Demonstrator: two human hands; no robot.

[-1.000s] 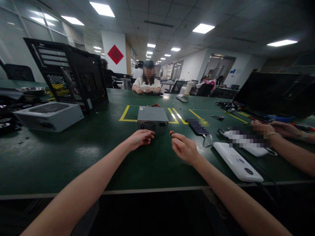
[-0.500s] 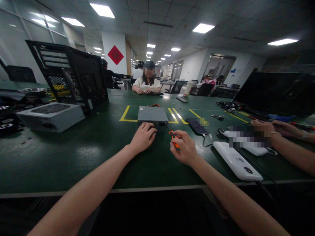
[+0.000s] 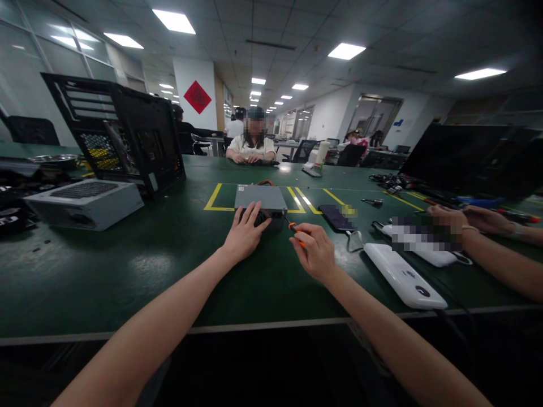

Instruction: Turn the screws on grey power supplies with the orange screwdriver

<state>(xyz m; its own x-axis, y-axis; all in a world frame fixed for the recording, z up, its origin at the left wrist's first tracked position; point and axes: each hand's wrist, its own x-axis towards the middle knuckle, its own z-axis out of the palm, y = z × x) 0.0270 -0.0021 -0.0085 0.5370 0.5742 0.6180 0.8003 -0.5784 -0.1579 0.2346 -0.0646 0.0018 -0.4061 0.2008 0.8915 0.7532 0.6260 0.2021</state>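
Note:
A grey computer power supply (image 3: pixel 262 196) sits on the green table in front of me, its fan side and socket facing me. My left hand (image 3: pixel 244 236) lies against its near face, fingers spread over the fan and the top edge. In my right hand (image 3: pixel 316 251) is a screwdriver with an orange and black handle (image 3: pixel 292 226), gripped between thumb and fingers. Its thin shaft points at the near right corner of the power supply. Whether the tip touches a screw there is too small to tell.
A second power supply (image 3: pixel 85 203) and an open black computer case (image 3: pixel 127 135) stand left. Right lie a dark phone (image 3: pixel 335 217), a cable, and white power banks (image 3: pixel 405 277). A co-worker's hands (image 3: pixel 449 223) are at far right; another person (image 3: pixel 252 147) sits opposite.
My left hand's fingers have spread and reached higher onto the power supply's edge. My right hand has shifted slightly left, with the fingers further round the screwdriver handle.

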